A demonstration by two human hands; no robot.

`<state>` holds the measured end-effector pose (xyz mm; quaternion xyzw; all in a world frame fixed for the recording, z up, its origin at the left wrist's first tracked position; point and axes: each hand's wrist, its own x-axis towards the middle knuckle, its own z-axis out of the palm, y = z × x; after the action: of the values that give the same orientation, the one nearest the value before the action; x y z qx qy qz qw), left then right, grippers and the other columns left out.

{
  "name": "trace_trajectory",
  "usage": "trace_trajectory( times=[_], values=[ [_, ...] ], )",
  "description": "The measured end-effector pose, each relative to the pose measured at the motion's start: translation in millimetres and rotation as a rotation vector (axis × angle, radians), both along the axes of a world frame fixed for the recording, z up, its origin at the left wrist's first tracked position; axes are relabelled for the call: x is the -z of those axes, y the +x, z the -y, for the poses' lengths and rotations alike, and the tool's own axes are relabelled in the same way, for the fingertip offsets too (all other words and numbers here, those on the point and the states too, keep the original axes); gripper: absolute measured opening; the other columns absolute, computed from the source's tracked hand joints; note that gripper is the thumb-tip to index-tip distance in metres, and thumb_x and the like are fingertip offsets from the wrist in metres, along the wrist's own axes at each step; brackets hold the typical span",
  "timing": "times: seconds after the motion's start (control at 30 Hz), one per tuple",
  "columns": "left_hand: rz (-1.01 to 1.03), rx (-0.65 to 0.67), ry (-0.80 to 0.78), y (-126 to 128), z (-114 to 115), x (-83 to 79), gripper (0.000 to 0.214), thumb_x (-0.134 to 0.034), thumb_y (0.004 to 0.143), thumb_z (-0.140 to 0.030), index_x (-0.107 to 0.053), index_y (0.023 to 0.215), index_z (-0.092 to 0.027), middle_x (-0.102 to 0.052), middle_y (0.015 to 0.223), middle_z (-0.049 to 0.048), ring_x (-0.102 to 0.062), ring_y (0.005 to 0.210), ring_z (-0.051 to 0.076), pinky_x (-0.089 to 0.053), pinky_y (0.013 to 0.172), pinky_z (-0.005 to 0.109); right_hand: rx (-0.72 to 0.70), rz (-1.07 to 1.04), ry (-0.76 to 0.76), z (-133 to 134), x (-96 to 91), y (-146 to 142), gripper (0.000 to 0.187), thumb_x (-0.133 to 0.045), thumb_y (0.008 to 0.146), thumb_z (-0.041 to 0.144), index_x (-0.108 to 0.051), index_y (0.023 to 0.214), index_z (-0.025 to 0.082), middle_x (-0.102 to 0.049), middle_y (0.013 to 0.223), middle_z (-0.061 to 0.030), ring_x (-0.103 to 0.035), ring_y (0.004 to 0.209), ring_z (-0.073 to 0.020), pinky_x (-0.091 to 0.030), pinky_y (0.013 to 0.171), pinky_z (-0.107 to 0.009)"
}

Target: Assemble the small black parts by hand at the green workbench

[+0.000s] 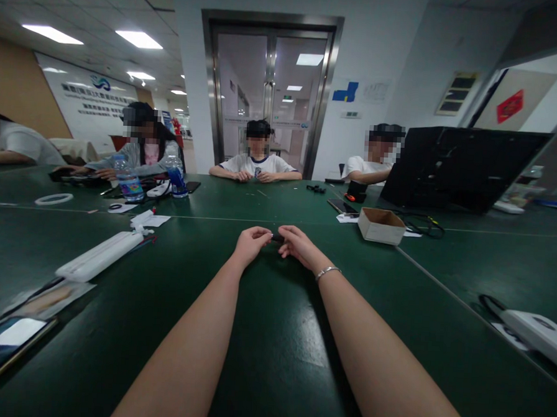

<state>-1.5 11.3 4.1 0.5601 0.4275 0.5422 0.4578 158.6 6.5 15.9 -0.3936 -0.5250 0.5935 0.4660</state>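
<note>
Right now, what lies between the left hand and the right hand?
In the head view, a small dark object lies between left hand and right hand.

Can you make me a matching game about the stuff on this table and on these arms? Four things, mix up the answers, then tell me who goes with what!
Things:
1. small dark item
2. silver bracelet
3. box
4. white ring

Where or how:
A. open at the top, on the right side of the table
B. lying flat, far over on the left
C. at the fingertips of the left hand and right hand
D. around the right wrist

Pairs: 1-C, 2-D, 3-A, 4-B
</note>
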Motion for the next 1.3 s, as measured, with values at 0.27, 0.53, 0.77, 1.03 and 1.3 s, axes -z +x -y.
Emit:
trace_trajectory(
  times=[0.27, 0.53, 0.77, 1.03, 1.3],
  values=[
    [-0.001, -0.007, 0.011, 0, 1, 0.0, 0.023, -0.071, 0.064, -0.029, -0.066, 0.079, -0.012, -0.064, 0.068, 0.0044, -0.06, 0.066, 0.014, -0.047, 0.065, 0.026, -0.001, 0.013, 0.01, 0, -0.2, 1, 0.019, -0.06, 0.083, 0.017, -0.049, 0.099, 0.018, -0.057, 0.072, 0.0009, -0.055, 0.043, -0.0089, -0.046, 0.036, -0.017],
    [0.006, -0.03, -0.003, 1, -3, 2.1, 0.021, -0.07, 0.066, -0.03, -0.065, 0.078, -0.013, -0.063, 0.064, 0.0026, -0.058, 0.062, 0.013, -0.045, 0.063, 0.025, 0.013, 0.006, -0.003, 0, -0.6, 1, 0.019, -0.059, 0.084, 0.02, -0.048, 0.1, 0.018, -0.058, 0.072, 0.0009, -0.054, 0.041, -0.0082, -0.045, 0.035, -0.017],
    [-0.003, -0.026, -0.008, 1, 1, -1.1, 0.023, -0.069, 0.066, -0.033, -0.065, 0.078, -0.013, -0.063, 0.065, 0.0027, -0.057, 0.062, 0.013, -0.044, 0.063, 0.025, -0.006, 0.009, -0.001, 0, -1.0, 0, 0.019, -0.061, 0.084, 0.023, -0.05, 0.098, 0.019, -0.055, 0.066, 0.0034, -0.053, 0.04, -0.0086, -0.045, 0.035, -0.018],
    [-0.021, -0.027, -0.001, 0, 0, 0.4, 0.026, -0.067, 0.069, -0.037, -0.064, 0.076, -0.012, -0.061, 0.062, 0.0022, -0.054, 0.058, 0.012, -0.042, 0.059, 0.024, -0.028, 0.009, 0.006, -1, 0.4, 0, 0.011, -0.057, 0.086, 0.022, -0.051, 0.095, 0.017, -0.058, 0.067, 0.0006, -0.054, 0.041, -0.0091, -0.046, 0.038, -0.018],
    [-0.503, -0.199, 0.121, 0, 8, -2.0, 0.044, -0.045, 0.083, -0.054, -0.059, 0.063, -0.018, -0.058, 0.059, 0.0027, -0.051, 0.055, 0.015, -0.032, 0.054, 0.026, -0.058, 0.053, 0.116, -4, 7.7, 1, 0.023, -0.062, 0.071, 0.004, -0.059, 0.091, 0.015, -0.057, 0.067, 0.0041, -0.05, 0.042, -0.0054, -0.046, 0.042, -0.016]
  ],
)
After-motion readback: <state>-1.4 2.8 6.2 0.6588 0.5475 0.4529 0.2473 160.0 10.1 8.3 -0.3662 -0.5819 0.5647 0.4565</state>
